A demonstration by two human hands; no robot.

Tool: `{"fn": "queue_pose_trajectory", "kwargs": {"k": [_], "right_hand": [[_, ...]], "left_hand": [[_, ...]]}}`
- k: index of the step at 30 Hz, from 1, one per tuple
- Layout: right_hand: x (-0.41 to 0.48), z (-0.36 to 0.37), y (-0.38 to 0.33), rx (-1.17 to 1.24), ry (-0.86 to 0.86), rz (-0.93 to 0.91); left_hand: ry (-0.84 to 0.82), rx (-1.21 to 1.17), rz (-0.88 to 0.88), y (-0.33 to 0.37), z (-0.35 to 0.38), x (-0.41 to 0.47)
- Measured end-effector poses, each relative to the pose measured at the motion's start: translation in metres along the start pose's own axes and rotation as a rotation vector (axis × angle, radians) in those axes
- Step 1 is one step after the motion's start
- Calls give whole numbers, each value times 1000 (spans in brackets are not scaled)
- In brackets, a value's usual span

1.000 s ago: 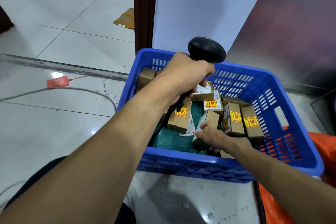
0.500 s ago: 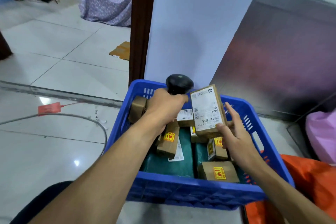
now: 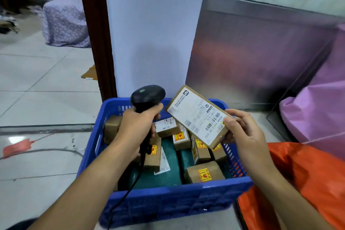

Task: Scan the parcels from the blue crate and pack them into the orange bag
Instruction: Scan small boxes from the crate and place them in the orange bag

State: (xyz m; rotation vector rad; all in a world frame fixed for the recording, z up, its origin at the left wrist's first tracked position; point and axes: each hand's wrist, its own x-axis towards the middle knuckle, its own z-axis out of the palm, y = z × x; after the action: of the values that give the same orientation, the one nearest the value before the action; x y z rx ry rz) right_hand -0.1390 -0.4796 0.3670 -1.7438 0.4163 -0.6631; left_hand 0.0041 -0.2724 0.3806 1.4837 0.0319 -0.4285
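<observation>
Left hand (image 3: pixel 139 123): wrapped round the scanner (image 3: pixel 147 96) handle.
Right hand (image 3: pixel 244 132): pinching the parcel (image 3: pixel 199 115), just right of the scanner.
Change: parcel's up out of the blue crate (image 3: pixel 168 205), label tilted towards us.
Meaning: scan looks imminent; orange bag (image 3: pixel 308 183) waits below the right hand.

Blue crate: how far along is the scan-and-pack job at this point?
Done: cannot tell; the orange bag shows no contents from here. In hand: the right hand holds one box label-up above the blue crate, and the left hand grips the scanner beside it. Left: several boxes and green packets lie in the crate.
</observation>
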Motion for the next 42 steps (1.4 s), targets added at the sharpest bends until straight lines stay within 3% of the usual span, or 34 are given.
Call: {"fn": "queue_pose_trajectory", "kwargs": {"k": [7, 12, 16, 24, 36, 42], "right_hand": [[17, -14, 3, -13, 106, 14], [25, -28, 6, -129, 255, -29], [29, -39, 7, -120, 279, 62], [27, -39, 0, 57, 60, 260], [18, -28, -10, -63, -362, 325], [17, -24, -10, -43, -359, 288]], "left_hand": [[1, 71, 54, -9, 18, -4], [-90, 59, 79, -8, 19, -3], [-144, 111, 112, -12, 18, -2], [-280, 265, 180, -25, 20, -3], [-555, 256, 103, -40, 31, -15], [-607, 272, 38, -42, 31, -17]]}}
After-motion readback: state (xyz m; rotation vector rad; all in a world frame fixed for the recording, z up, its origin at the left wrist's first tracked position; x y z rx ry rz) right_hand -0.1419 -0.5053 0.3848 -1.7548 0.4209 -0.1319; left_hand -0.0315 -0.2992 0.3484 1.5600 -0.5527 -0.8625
